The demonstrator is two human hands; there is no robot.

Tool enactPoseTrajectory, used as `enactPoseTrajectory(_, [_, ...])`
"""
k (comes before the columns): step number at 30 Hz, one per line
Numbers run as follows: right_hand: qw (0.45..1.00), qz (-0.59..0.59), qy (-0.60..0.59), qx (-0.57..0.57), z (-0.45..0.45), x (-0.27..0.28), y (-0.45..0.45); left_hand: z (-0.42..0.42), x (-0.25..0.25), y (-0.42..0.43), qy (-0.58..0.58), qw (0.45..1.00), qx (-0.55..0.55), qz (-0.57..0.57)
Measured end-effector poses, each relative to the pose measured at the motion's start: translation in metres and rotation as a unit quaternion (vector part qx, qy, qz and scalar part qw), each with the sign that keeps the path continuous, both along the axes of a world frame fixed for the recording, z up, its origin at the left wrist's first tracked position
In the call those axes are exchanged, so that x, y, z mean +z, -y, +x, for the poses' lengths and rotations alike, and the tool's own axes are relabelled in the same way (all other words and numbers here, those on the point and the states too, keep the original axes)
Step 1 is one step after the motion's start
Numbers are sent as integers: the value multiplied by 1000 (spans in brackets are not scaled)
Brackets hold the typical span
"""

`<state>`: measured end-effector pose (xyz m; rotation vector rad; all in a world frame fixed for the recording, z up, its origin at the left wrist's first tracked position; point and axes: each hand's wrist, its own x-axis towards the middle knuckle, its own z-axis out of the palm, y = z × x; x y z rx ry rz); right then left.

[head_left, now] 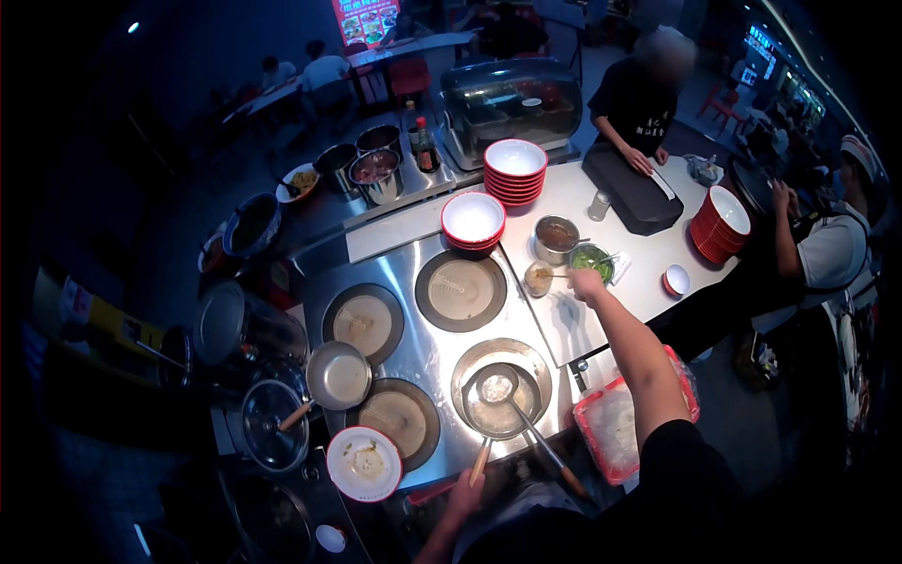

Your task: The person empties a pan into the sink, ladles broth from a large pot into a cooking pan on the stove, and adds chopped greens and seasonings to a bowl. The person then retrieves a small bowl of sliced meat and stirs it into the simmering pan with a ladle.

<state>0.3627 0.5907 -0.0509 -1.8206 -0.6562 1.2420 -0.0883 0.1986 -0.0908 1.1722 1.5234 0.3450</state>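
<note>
My left hand [467, 491] is wrapped round the wooden handle of a pan [460, 362] on the front right burner. A ladle [498, 383] rests in that pan, its handle leaning over the rim toward me. My right hand [587, 284] is closed on the thin handle of a small spoon [558, 276], whose other end reaches into a small jar [538, 279] of pale brown contents. Beside it are a bowl of chopped greens [592, 260], partly behind my hand, and a metal pot of brown sauce [556, 237].
Stacked red-rimmed bowls [515, 162] stand behind the stove [432, 350]. A saucepan [339, 375] and a used bowl [365, 463] sit at left. A red tray [613, 434] lies under my right forearm. One person [648, 94] stands across the counter, another [827, 244] at right.
</note>
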Motion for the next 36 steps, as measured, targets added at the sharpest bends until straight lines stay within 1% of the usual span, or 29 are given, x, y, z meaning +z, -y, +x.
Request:
enactPoseTrajectory(1, [1000,-1,5,2,2,0,3,1,4,-1,-1,1000,6,-14])
enactPoseTrajectory(4, [1000,8,7,-5,6,0,10,-3,-16,2,-9,999,-12,33])
enactPoseTrajectory(5, [1000,19,0,-14,7,-1,12,-5,-21,4,-9,1000,-12,20])
enactPoseTrajectory(7, [999,36,-11,-19,7,4,18,-2,-6,-1,-7,1000,-16,-6])
enactPoseTrajectory(11, [998,56,-13,-19,10,18,33,-6,-37,5,-23,1000,-18,-5])
enactPoseTrajectory(13, [998,58,-28,-23,14,20,37,-9,-41,3,-33,999,-32,7])
enactPoseTrajectory(16, [996,66,-33,-41,17,18,41,-13,-47,2,-37,998,-39,-11])
enactPoseTrajectory(19, [996,66,-47,-36,20,22,47,-14,-54,6,-51,995,-40,82])
enactPoseTrajectory(22, [995,70,-71,-20,18,31,57,-14,-46,6,-42,991,-43,122])
enactPoseTrajectory(26, [990,87,-108,-18,12,39,68,-19,-68,8,-32,993,-44,107])
enactPoseTrajectory(28, [988,100,-121,-7,6,50,80,-18,-71,7,-22,993,-46,104])
enactPoseTrajectory(31, [985,105,-133,35,0,77,106,-16,-66,4,-24,995,-46,86])
enactPoseTrajectory(32, [984,102,-137,54,-3,84,117,-15,-55,2,-28,997,-48,62])
enactPoseTrajectory(34, [986,109,-108,61,-20,104,140,-12,-29,-4,-34,998,-50,11])
enactPoseTrajectory(35, [987,114,-93,64,-26,107,149,-12,-30,-3,-32,998,-44,25])
enactPoseTrajectory(36, [985,116,-81,95,-27,107,159,-11,-33,-3,-31,998,-38,39])
